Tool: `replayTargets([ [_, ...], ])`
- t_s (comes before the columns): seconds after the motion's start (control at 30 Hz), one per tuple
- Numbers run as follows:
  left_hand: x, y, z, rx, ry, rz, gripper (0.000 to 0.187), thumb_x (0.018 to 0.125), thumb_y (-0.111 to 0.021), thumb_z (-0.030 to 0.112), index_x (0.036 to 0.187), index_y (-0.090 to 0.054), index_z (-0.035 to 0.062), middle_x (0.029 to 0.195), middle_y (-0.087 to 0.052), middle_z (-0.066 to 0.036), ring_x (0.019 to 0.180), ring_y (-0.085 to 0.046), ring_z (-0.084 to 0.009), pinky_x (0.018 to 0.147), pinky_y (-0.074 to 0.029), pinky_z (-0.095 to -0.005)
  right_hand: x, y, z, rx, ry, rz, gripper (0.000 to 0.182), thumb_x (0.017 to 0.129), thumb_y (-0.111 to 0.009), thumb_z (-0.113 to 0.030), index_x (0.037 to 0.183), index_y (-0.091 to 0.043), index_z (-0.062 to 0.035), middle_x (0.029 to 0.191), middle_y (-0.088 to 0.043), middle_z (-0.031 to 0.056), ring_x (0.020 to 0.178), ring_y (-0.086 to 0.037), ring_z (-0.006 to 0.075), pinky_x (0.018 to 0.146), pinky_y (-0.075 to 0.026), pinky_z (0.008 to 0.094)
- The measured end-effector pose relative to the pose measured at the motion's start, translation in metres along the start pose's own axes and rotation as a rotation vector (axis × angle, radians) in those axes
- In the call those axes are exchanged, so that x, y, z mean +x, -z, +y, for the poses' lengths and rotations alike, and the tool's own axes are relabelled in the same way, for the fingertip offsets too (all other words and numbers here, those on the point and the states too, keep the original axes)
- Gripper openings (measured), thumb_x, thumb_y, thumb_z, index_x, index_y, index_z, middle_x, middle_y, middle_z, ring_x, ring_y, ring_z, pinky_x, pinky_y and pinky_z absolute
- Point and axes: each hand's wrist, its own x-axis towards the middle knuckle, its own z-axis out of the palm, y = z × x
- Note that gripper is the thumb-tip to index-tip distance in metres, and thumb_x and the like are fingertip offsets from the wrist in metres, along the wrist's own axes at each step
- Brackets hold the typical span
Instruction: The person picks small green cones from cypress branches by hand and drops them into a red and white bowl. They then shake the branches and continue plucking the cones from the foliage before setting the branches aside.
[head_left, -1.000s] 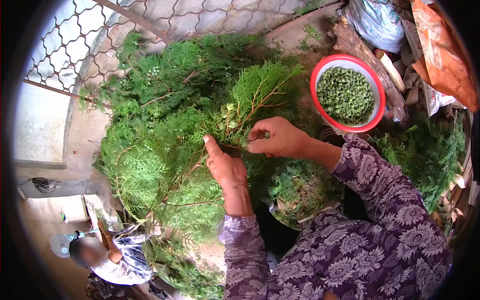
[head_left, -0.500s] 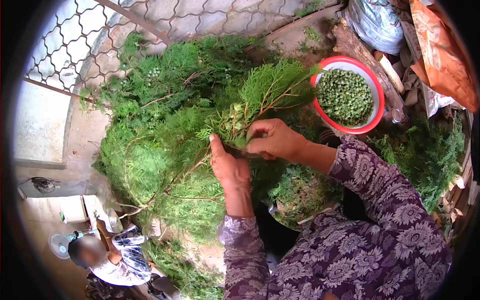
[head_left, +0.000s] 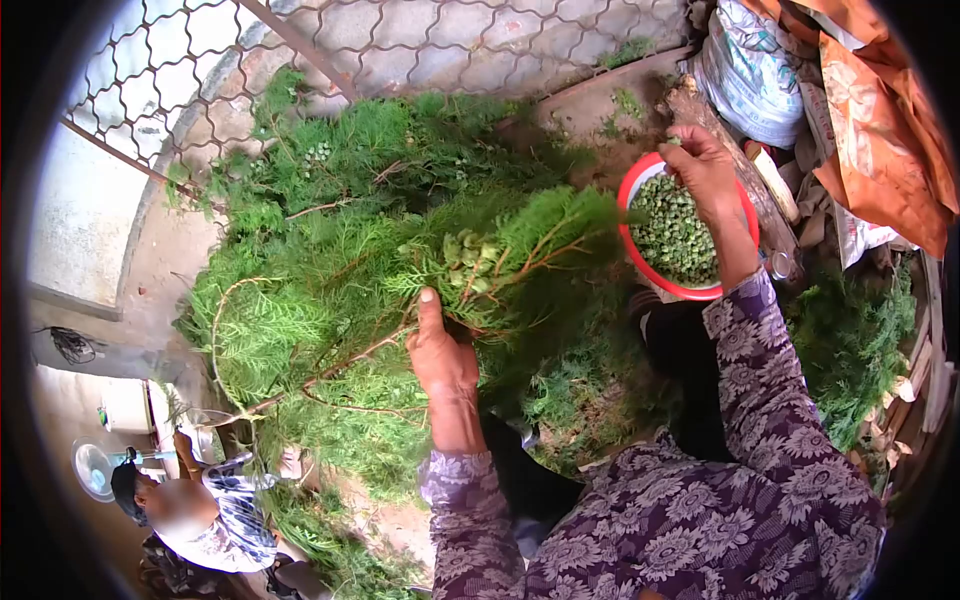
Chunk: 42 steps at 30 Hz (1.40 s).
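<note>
One hand, the left (head_left: 446, 362), is closed on an arborvitae branch (head_left: 370, 348) in my feed, its thumb laid along the brown stem. Just beyond that thumb I see a cluster of pale green cones (head_left: 468, 262) on the branch, and past it a leafy tip that points toward a red-rimmed basin (head_left: 628, 236). Over that basin I have the right hand (head_left: 708, 182), thumb and fingers bent close together near the far rim; a fleck of green shows by the fingertips, but I cannot tell whether they grip anything, nor whether they touch the rim. Loose green cones (head_left: 672, 238) lie in the basin, partly hidden from me by the hand and wrist.

Under and around the branch spreads a heap of cut arborvitae sprays (head_left: 330, 235), with more foliage (head_left: 855, 345) on the right of my view. Beside the basin lies a rough log (head_left: 776, 188); behind it I make out a white woven sack (head_left: 752, 78) and an orange sack (head_left: 880, 140). A wavy metal lattice (head_left: 450, 38) crosses the top. At lower left I see another person (head_left: 225, 520) near a pale blue fan (head_left: 92, 468).
</note>
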Motion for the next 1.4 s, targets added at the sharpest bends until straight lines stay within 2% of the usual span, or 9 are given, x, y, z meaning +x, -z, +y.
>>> replayTargets([
  [0.17, -0.004, 0.002, -0.003, 0.191, -0.028, -0.023, 0.033, 0.077, -0.070, 0.023, 0.094, -0.059, -0.0032, 0.092, -0.059, -0.009, 0.084, -0.054, -0.0202, 0.073, -0.044, -0.0351, 0.021, 0.043, 0.037, -0.969, 0.265, 0.127, 0.036, 0.076, -0.061, -0.031, 0.102, -0.063, -0.0061, 0.093, -0.064, 0.0138, 0.086, -0.061, 0.0287, 0.077, -0.047, 0.0342],
  [0.23, -0.001, 0.000, -0.007, 0.173, -0.071, -0.041, 0.029, 0.075, -0.072, 0.020, 0.090, -0.060, -0.0030, 0.087, -0.060, -0.008, 0.082, -0.054, -0.0196, 0.071, -0.044, -0.0353, 0.016, 0.039, 0.022, -0.895, 0.063, 0.042, 0.041, 0.076, -0.058, -0.038, 0.100, -0.064, -0.0050, 0.102, -0.061, 0.0174, 0.099, -0.056, 0.0352, 0.087, -0.042, 0.0388],
  [0.43, -0.009, 0.000, -0.001, 0.417, -0.050, -0.092, 0.062, 0.067, -0.077, 0.036, 0.107, -0.056, -0.0078, 0.108, -0.059, -0.016, 0.102, -0.051, -0.0215, 0.091, -0.038, -0.0338, -0.007, -0.008, -0.008, -0.242, -0.012, -0.193, 0.032, 0.080, -0.064, -0.024, 0.100, -0.061, 0.0001, 0.089, -0.063, 0.0067, 0.082, -0.056, 0.0132, 0.075, -0.045, 0.0255],
  [0.6, 0.002, 0.017, -0.011, 0.288, -0.058, -0.189, 0.045, 0.070, -0.073, 0.002, 0.110, -0.053, -0.0017, 0.099, -0.061, -0.011, 0.093, -0.056, -0.0219, 0.091, -0.041, -0.0351, -0.026, -0.030, -0.035, 0.133, -0.112, -0.473, 0.025, 0.081, -0.065, -0.018, 0.100, -0.061, -0.0033, 0.089, -0.062, 0.0014, 0.078, -0.056, 0.0069, 0.072, -0.045, 0.0217],
  [0.73, -0.002, 0.014, -0.009, 0.320, -0.160, -0.371, 0.030, 0.073, -0.071, 0.011, 0.100, -0.061, 0.0019, 0.096, -0.062, -0.009, 0.088, -0.056, -0.0178, 0.083, -0.043, -0.0327, -0.040, -0.043, -0.052, 0.319, -0.172, -0.605, 0.025, 0.079, -0.066, -0.016, 0.100, -0.061, -0.0025, 0.090, -0.062, 0.0023, 0.078, -0.057, 0.0070, 0.073, -0.046, 0.0213],
  [0.9, 0.002, 0.014, -0.015, 0.420, -0.116, -0.439, 0.029, 0.071, -0.068, 0.005, 0.099, -0.060, 0.0010, 0.096, -0.063, -0.009, 0.089, -0.057, -0.0185, 0.084, -0.043, -0.0337, -0.056, -0.072, -0.047, 0.239, 0.010, -0.671, 0.031, 0.074, -0.071, -0.020, 0.098, -0.062, -0.0026, 0.085, -0.061, 0.0019, 0.076, -0.056, 0.0091, 0.071, -0.045, 0.0223],
  [1.0, 0.004, 0.017, -0.019, 0.596, -0.133, -0.484, 0.034, 0.068, -0.066, 0.000, 0.101, -0.059, 0.0007, 0.095, -0.063, -0.009, 0.090, -0.057, -0.0188, 0.086, -0.042, -0.0339, -0.061, -0.087, -0.040, -0.008, 0.473, -0.676, 0.040, 0.068, -0.072, -0.024, 0.100, -0.061, -0.0031, 0.090, -0.061, 0.0095, 0.085, -0.057, 0.0194, 0.069, -0.046, 0.0288],
  [1.2, 0.017, 0.018, -0.023, 0.304, 0.050, -0.469, 0.032, 0.070, -0.065, 0.000, 0.102, -0.059, 0.0019, 0.093, -0.063, -0.008, 0.086, -0.058, -0.0169, 0.081, -0.044, -0.0315, -0.065, -0.088, -0.038, -0.090, 0.449, -0.780, 0.028, 0.072, -0.066, -0.023, 0.093, -0.063, -0.0046, 0.084, -0.062, 0.0095, 0.074, -0.059, 0.0205, 0.062, -0.046, 0.0295],
  [1.4, 0.005, 0.004, -0.023, 0.420, -0.153, -0.379, 0.049, 0.070, -0.076, 0.022, 0.107, -0.051, -0.0003, 0.096, -0.058, -0.009, 0.085, -0.054, -0.0170, 0.080, -0.044, -0.0317, -0.080, -0.091, -0.047, 0.070, 0.244, -0.969, 0.024, 0.070, -0.065, -0.022, 0.085, -0.063, -0.0032, 0.074, -0.062, 0.0094, 0.064, -0.059, 0.0198, 0.059, -0.044, 0.0294],
])
